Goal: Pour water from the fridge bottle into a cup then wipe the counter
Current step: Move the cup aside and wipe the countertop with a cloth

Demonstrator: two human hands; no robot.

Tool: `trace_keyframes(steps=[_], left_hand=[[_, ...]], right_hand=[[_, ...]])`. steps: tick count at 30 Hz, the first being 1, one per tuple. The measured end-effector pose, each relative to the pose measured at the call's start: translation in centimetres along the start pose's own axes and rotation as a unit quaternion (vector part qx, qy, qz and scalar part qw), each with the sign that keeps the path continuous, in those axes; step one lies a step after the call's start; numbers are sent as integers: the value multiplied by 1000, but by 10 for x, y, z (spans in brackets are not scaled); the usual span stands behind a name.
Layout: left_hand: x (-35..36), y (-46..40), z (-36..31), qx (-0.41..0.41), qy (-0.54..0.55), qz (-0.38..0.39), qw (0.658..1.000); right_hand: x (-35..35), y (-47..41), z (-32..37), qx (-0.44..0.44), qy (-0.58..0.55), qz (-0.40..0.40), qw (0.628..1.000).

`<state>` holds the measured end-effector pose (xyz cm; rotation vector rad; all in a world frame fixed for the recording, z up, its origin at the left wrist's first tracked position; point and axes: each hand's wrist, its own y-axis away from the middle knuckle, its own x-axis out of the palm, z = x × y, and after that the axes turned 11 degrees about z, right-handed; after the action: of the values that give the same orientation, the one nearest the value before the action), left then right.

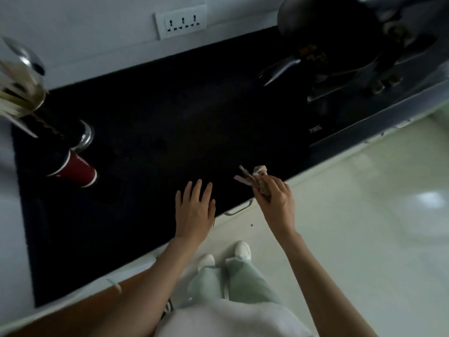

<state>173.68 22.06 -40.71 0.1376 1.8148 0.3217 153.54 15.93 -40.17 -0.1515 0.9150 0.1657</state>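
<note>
Evidently the wiping stage had been reached, since a crumpled cloth (pixel 252 178) was clutched in the right hand (pixel 277 198) at the counter's (pixel 170 117) front edge, toward its right end. The fingers of that hand were closed around the cloth, bunched rather than spread flat, so it was judged that the cloth was being gathered or repositioned rather than pressed down for a stroke. The left hand (pixel 194 210) was laid open and empty, palm down, fingers spread, on the dark surface just inside the same front edge; it was probably placed there for support while the body leaned in.

A red cup (pixel 73 171) was seen standing near the left end of the counter, well apart from both hands, presumably set aside so that the middle would be free for wiping. Whether water was in it could not be told. Just behind it a clear bottle (pixel 83 136) was glimpsed, blurred. A dark pan (pixel 328 32) was left on the stove (pixel 352 113) at the far right corner. No spill could be made out on the black surface.
</note>
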Motion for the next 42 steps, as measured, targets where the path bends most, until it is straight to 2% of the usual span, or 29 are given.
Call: trace_keyframes(steps=[3,10,17,24,33,42], left_hand=[[-3,-4,-13,70,-11,-2,998],[-9,-14,-77,202,-19,-18,979],[0,-16,-187,318,-44,-40,946],[25,4,-329,414,-44,-70,907],[48,27,-494,449,-49,-55,890],[60,-38,-624,461,-50,-43,885]], right_hand=[[-25,28,-11,50,16,-56,997],[-87,97,-54,159,66,-133,976],[-155,159,-107,241,93,-258,931],[-231,226,-181,281,115,-328,895],[-320,270,-263,314,134,-357,869],[-390,217,-364,315,128,-341,876]])
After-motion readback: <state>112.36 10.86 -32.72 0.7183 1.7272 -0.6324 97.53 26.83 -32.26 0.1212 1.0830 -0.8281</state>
